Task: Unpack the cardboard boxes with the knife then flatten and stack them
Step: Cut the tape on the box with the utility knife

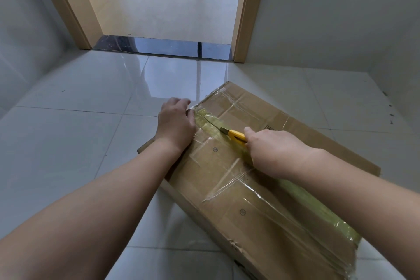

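A large brown cardboard box point(229, 188) lies on the white tiled floor, wrapped in clear and yellowish tape. A yellow utility knife point(235, 134) has its blade in the taped centre seam near the box's far end. My right hand point(275, 151) grips the knife's handle, which is mostly hidden inside the fist. My left hand point(176, 120) rests on the far left corner of the box, with its fingers curled over the edge. The seam beyond the blade shows a dark slit.
Glossy white floor tiles point(86, 143) spread to the left and in front of the box. A doorway with a tan frame point(244, 29) and a dark threshold point(163, 48) opens ahead. Grey walls point(329, 18) stand on both sides.
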The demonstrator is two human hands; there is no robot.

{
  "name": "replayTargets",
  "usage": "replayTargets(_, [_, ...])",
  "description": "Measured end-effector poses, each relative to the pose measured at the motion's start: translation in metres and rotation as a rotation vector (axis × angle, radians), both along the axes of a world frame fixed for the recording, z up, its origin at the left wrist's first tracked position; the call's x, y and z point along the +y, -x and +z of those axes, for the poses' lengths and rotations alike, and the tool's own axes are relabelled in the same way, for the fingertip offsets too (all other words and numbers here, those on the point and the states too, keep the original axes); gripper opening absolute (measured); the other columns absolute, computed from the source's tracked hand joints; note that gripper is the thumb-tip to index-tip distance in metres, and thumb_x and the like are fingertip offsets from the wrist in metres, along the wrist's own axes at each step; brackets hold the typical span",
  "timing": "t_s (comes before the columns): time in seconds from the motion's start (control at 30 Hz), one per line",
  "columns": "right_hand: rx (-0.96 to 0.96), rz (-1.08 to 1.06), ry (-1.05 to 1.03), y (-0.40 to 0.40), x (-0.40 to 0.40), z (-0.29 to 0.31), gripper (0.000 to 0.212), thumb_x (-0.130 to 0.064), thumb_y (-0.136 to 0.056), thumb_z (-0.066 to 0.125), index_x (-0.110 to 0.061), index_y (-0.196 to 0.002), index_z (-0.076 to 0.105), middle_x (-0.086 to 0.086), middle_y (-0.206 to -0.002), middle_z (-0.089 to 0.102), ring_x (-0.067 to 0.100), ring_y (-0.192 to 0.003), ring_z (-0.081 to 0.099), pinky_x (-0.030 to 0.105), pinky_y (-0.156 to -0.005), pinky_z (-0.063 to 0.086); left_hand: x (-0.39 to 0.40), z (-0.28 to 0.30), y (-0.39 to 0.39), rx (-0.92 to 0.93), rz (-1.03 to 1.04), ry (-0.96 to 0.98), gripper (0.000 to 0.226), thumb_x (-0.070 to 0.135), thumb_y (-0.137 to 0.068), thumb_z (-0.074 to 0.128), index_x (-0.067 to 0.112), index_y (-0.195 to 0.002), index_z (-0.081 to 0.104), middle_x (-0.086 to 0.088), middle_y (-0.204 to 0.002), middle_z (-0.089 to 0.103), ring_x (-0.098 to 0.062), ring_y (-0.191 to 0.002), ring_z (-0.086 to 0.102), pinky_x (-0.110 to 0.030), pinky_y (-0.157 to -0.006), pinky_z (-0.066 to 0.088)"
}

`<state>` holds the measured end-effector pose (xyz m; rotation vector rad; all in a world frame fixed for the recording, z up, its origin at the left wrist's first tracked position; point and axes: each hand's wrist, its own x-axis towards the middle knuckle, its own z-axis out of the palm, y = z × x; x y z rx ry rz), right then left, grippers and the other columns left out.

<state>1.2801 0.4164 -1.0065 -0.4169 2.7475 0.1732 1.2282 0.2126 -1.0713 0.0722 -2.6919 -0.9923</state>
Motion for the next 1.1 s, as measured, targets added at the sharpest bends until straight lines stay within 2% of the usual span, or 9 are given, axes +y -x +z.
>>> replayTargets(0.07, [-0.013,-0.012,0.016,-0.001,0.004,0.0,0.049,-0.028,-0.101,0.029,-0.024,-0.149,0.021,0.007,-0.106,0.056,0.02,-0.073,0.047,0.032,-0.06,0.038,0.002,0.002,-0.007,0.107,-0.21,0.111,0.027,0.012,-0.086,0.057,0.006,-0.111,0.066,-0.012,-0.117,0.061,-0.03,-0.113,0.052,-0.041,-0.103,0.037])
replayTargets(0.13, [-0.018,-0.021,0.068,-0.002,0.006,0.002,0.048,-0.039,-0.102,0.029,-0.029,-0.149,0.023,0.008,-0.121,0.057,0.026,-0.091,0.054,0.034,-0.071,0.043,0.003,0.001,-0.014,0.161,-0.437,0.244,0.031,0.012,-0.08,0.053,0.006,-0.106,0.07,-0.009,-0.117,0.065,-0.026,-0.113,0.057,-0.041,-0.107,0.035])
replayTargets(0.23, [0.004,-0.021,0.123,-0.002,0.006,0.007,0.038,-0.039,-0.101,0.035,-0.022,-0.133,0.045,0.008,-0.115,0.061,0.029,-0.097,0.058,0.039,-0.082,0.049,0.002,0.004,-0.018,0.125,-0.54,0.294,0.038,0.014,-0.078,0.046,0.009,-0.105,0.072,-0.004,-0.12,0.066,-0.02,-0.116,0.058,-0.039,-0.109,0.035])
replayTargets(0.37, [0.014,-0.018,0.127,-0.001,0.002,0.008,0.023,-0.037,-0.101,0.036,-0.019,-0.106,0.05,0.0,-0.08,0.052,0.019,-0.068,0.051,0.032,-0.055,0.037,0.002,0.005,-0.022,0.098,-0.556,0.342,0.041,0.015,-0.077,0.045,0.012,-0.108,0.072,-0.002,-0.123,0.065,-0.02,-0.12,0.056,-0.039,-0.106,0.038])
replayTargets(0.43, [0.016,-0.02,0.125,0.001,-0.001,0.008,0.021,-0.035,-0.101,0.035,-0.019,-0.1,0.049,-0.001,-0.076,0.048,0.015,-0.063,0.047,0.031,-0.05,0.03,0.002,0.006,-0.024,0.087,-0.553,0.338,0.042,0.015,-0.077,0.045,0.013,-0.109,0.072,-0.002,-0.123,0.065,-0.021,-0.12,0.056,-0.04,-0.105,0.039])
replayTargets(0.57, [0.01,-0.019,0.144,0.0,0.003,0.008,0.021,-0.035,-0.101,0.035,-0.019,-0.096,0.048,0.0,-0.075,0.048,0.016,-0.062,0.047,0.031,-0.049,0.03,0.0,0.007,-0.025,0.073,-0.546,0.347,0.044,0.016,-0.078,0.043,0.014,-0.112,0.071,-0.002,-0.124,0.063,-0.023,-0.12,0.054,-0.04,-0.105,0.038])
replayTargets(0.77, [0.014,0.007,0.113,-0.004,0.013,0.011,0.025,-0.038,-0.102,0.034,-0.022,-0.111,0.051,0.001,-0.083,0.056,0.02,-0.07,0.055,0.036,-0.061,0.047,-0.001,0.007,-0.024,0.045,-0.554,0.374,0.046,0.02,-0.079,0.041,0.017,-0.117,0.068,-0.001,-0.127,0.061,-0.021,-0.122,0.051,-0.039,-0.107,0.036])
replayTargets(0.93, [0.013,0.001,0.116,-0.008,0.017,0.01,0.024,-0.037,-0.102,0.034,-0.024,-0.113,0.052,-0.001,-0.082,0.056,0.017,-0.068,0.054,0.034,-0.06,0.047,-0.002,0.006,-0.023,0.045,-0.55,0.375,0.046,0.02,-0.079,0.04,0.018,-0.117,0.068,0.0,-0.127,0.061,-0.021,-0.123,0.049,-0.035,-0.108,0.033])
replayTargets(1.1, [0.015,0.016,0.086,-0.001,0.009,0.008,0.022,-0.036,-0.102,0.034,-0.021,-0.101,0.05,0.0,-0.078,0.051,0.017,-0.065,0.049,0.032,-0.053,0.036,0.0,0.007,-0.024,0.069,-0.544,0.38,0.043,0.019,-0.078,0.042,0.016,-0.111,0.07,0.0,-0.123,0.063,-0.023,-0.119,0.052,-0.033,-0.105,0.034])
